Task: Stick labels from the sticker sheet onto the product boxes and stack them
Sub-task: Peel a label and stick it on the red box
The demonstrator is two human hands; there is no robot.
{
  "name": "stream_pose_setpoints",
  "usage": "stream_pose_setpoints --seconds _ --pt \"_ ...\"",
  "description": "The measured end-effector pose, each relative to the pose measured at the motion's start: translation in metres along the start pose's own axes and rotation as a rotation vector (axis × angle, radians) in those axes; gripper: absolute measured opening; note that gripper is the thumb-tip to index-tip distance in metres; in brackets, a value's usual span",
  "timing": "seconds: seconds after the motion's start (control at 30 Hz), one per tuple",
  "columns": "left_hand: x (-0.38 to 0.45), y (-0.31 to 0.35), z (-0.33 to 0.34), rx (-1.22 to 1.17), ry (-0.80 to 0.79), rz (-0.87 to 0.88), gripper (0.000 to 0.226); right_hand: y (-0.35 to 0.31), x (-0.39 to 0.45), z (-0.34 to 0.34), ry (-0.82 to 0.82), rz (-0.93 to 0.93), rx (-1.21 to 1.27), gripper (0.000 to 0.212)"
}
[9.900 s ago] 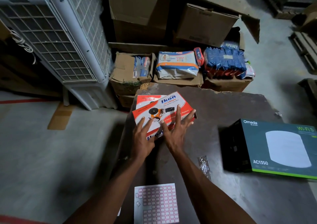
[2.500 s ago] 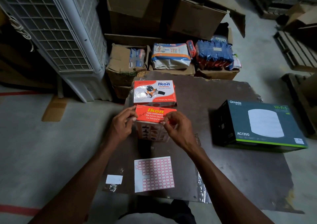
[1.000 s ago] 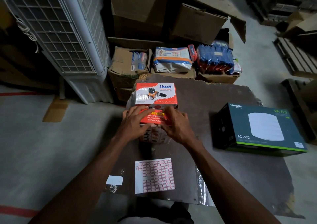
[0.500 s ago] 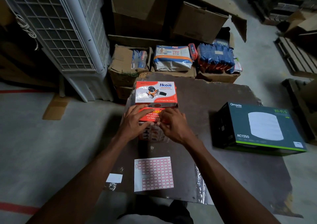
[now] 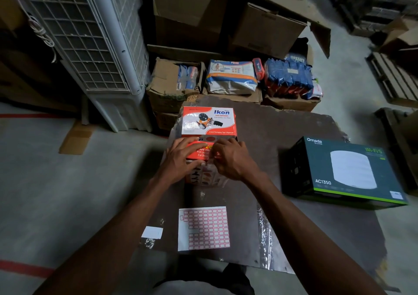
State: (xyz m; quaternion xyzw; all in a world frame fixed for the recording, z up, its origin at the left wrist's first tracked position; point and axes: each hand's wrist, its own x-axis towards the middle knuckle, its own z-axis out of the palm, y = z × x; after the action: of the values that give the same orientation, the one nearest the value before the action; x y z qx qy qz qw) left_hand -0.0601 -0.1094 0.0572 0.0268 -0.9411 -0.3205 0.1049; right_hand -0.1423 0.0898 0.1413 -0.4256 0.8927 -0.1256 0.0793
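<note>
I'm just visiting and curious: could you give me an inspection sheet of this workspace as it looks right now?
Surface: dark board laid over the floor, edges ragged.
Job's things: sticker sheet lies flat near the person, some labels gone; near Ikon box stands in front of the Ikon stack.
Clutter: Omada box at right; white slip; clear wrap.
Grip: left hand rests on the near box top; right hand has fingers curled at the top, contents hidden.
Cables: coiled cord on the air cooler.
Surroundings: cartons and packaged goods behind.
</note>
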Motion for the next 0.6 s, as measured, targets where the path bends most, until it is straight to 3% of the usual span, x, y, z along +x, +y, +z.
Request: stream_pose_setpoints --seconds 0.37,0.6 --pt "0.004 -0.006 -0.002 -0.115 -0.027 0.052 0.060 -0.011 0.012 -0.010 -0.123 0.021 -0.119 0.032" --pt "0.004 -0.010 0.003 -0.125 -0.012 0.058 0.058 -0.013 0.013 -0.006 -0.089 0.012 -0.176 0.031"
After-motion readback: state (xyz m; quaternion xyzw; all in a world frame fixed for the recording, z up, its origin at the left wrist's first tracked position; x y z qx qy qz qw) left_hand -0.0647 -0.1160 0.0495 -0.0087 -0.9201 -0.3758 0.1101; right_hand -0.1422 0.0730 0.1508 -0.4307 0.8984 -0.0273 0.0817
